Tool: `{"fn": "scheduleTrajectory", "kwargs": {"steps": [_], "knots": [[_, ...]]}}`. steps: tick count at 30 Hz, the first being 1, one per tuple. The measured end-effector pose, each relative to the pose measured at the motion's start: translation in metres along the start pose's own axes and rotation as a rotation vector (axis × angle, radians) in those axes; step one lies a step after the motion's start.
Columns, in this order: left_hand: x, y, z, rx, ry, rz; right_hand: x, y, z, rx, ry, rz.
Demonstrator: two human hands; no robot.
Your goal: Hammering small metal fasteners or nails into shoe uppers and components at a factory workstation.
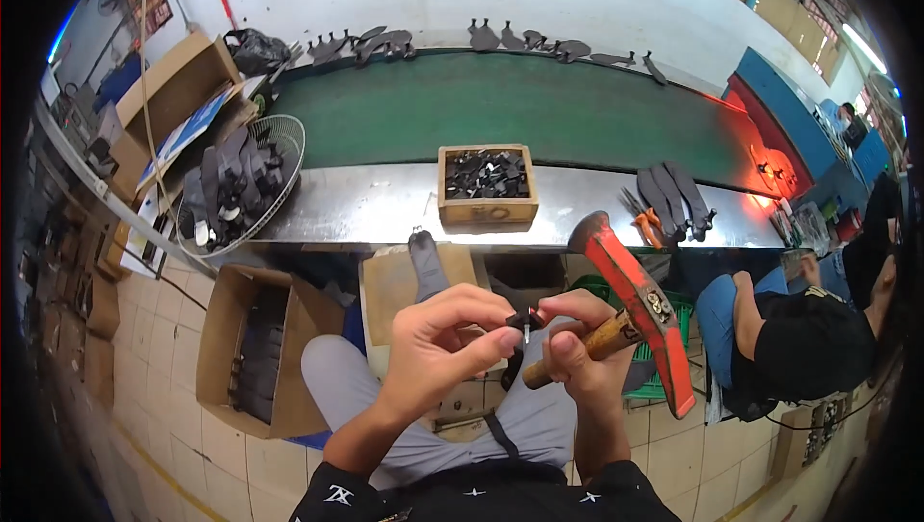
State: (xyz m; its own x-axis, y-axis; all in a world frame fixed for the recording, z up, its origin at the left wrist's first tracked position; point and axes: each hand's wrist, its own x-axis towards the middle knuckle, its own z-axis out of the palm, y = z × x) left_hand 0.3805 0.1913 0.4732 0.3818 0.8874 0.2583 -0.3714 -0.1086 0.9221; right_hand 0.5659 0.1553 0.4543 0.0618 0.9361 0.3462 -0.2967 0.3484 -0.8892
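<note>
My left hand [450, 334] is closed, its thumb and fingers pinching a small black piece with a shiny metal tip [526, 321] in front of my lap. The fingertips of my right hand [585, 344] meet that piece from the other side. In the same right hand lies a hammer [643, 305] with a worn red head and a short wooden handle, its head up and to the right. Just beyond my left hand, a dark grey flat strap-like piece [426, 267] with a black end rests on a pale block [383, 291].
Ahead, a wooden box [488, 213] of small black parts sits on the metal ledge. Orange-handled pliers [646, 225] and grey pieces [674, 197] lie right; a wire basket [296, 161] stands left. Beyond runs a green conveyor belt [500, 103]. A co-worker [799, 339] sits at right.
</note>
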Motion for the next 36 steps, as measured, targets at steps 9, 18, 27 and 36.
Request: {"fn": "scheduleTrajectory", "kwargs": {"steps": [9, 18, 27, 36], "knots": [[-0.023, 0.011, -0.032, 0.959, -0.044, 0.541, 0.002, 0.024, 0.018, -0.142, -0.168, 0.054], [0.063, -0.133, -0.172, 0.999, 0.351, 0.222, 0.063, 0.107, 0.011, -0.431, -0.113, 0.217], [0.037, -0.139, -0.165, 1.039, 0.172, 0.285, 0.107, 0.160, 0.013, -0.550, -0.334, 0.077], [0.025, -0.141, -0.169, 1.037, 0.137, 0.233, 0.107, 0.172, 0.012, -0.733, -0.457, 0.007]]}}
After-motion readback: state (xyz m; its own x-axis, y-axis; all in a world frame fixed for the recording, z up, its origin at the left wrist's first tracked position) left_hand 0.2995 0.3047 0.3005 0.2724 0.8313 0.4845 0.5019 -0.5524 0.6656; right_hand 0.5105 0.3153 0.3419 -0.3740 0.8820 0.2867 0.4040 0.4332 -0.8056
